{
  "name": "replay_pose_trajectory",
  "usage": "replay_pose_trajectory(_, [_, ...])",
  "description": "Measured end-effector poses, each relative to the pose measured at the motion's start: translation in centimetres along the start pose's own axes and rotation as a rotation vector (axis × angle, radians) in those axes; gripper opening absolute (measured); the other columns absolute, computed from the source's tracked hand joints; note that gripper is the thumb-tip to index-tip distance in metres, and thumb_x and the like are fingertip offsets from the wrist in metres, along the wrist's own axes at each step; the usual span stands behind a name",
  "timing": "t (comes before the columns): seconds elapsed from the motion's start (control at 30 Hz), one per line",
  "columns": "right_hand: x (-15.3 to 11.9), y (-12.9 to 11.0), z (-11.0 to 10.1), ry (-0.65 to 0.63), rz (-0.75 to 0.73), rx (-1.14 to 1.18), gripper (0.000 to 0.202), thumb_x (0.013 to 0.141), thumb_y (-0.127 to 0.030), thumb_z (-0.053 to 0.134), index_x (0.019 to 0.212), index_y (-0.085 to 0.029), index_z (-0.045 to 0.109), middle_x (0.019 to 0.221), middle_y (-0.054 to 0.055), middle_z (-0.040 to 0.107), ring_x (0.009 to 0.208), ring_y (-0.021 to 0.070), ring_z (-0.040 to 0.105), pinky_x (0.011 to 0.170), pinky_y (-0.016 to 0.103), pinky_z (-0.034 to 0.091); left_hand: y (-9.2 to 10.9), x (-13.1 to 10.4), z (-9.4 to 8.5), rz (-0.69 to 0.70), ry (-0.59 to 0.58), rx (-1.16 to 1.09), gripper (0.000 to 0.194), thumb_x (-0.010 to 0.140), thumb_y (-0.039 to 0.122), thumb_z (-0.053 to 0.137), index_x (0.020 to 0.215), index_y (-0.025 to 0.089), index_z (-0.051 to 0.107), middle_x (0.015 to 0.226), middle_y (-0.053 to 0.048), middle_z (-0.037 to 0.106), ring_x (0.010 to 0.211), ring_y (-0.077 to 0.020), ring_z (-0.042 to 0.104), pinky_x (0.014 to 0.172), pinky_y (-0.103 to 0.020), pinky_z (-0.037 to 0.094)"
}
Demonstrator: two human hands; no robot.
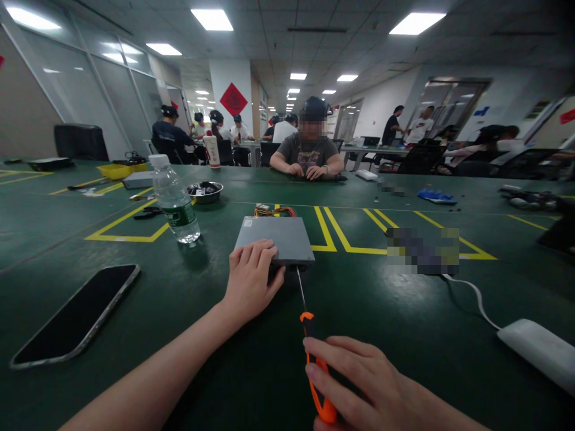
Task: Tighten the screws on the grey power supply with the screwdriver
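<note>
A grey metal box (pixel 281 236) with coloured wires (pixel 276 211) at its far side lies on the green table. My left hand (pixel 254 275) grips its near left corner, fingers on top and thumb at the front edge. In my right hand (pixel 354 380) is an orange and black screwdriver (pixel 321 386), held by the handle between fingers and thumb. The screwdriver's shaft points away from me, and its tip meets the front face of the box near the right. The exact spot that the tip touches is too small to make out.
A phone (pixel 76 314) and a water bottle (pixel 176 203) stand left, with a metal bowl (pixel 205 191) behind. On the right are a blurred dark object (pixel 420 250), a white cable (pixel 478 296) and a white power block (pixel 536 350). A person (pixel 309 146) sits opposite.
</note>
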State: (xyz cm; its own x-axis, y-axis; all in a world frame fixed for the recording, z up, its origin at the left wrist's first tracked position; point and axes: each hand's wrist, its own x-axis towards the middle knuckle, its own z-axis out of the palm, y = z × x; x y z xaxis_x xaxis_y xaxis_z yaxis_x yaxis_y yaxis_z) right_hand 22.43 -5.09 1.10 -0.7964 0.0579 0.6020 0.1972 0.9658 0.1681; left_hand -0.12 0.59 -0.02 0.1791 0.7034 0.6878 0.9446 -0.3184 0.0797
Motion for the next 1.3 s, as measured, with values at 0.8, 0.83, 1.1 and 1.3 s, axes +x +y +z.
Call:
replay_pose_trajectory(0.8, [0.6,0.2,0.8,-0.004,0.015,0.064,0.029,0.095,-0.030,0.041,0.107,-0.007,0.055,0.103,0.019,0.064,0.095,0.0209,0.063,0.077,0.030,0.054,0.0,0.0,-0.1,0.007,0.008,-0.011,0.026,0.082,0.031,0.050,0.106,0.021,0.050,0.119,-0.009,0.057,0.112,-0.0254,0.048,0.091,-0.043,0.029])
replay_pose_trajectory(0.83, [0.6,0.1,0.8,-0.006,0.020,0.059,0.029,0.096,-0.030,0.040,0.106,-0.008,0.055,0.103,0.019,0.064,0.094,0.0208,0.064,0.076,0.030,0.054,0.0,0.0,-0.1,0.007,0.007,-0.011,0.026,0.082,0.031,0.050,0.106,0.021,0.050,0.119,-0.009,0.057,0.112,-0.0255,0.048,0.090,-0.043,0.029])
replay_pose_trajectory(1.1, [1.7,-0.8,1.2,-0.011,0.080,0.007,0.025,0.096,-0.033,0.041,0.101,-0.018,0.061,0.097,0.014,0.066,0.077,0.0178,0.066,0.070,0.031,0.054,0.1,0.0,-0.1,-0.001,-0.005,-0.005,0.026,0.083,0.031,0.050,0.107,0.021,0.049,0.119,-0.008,0.057,0.113,-0.0256,0.048,0.092,-0.043,0.029])
replay_pose_trajectory(1.3, [0.8,-0.7,1.3,0.109,0.114,0.041,0.024,0.094,-0.035,0.046,0.091,-0.013,0.056,0.100,0.017,0.065,0.081,0.0167,0.065,0.077,0.029,0.052,0.0,0.0,-0.1,0.003,-0.003,-0.003,0.027,0.082,0.031,0.050,0.107,0.020,0.049,0.119,-0.008,0.057,0.113,-0.0248,0.047,0.091,-0.043,0.029])
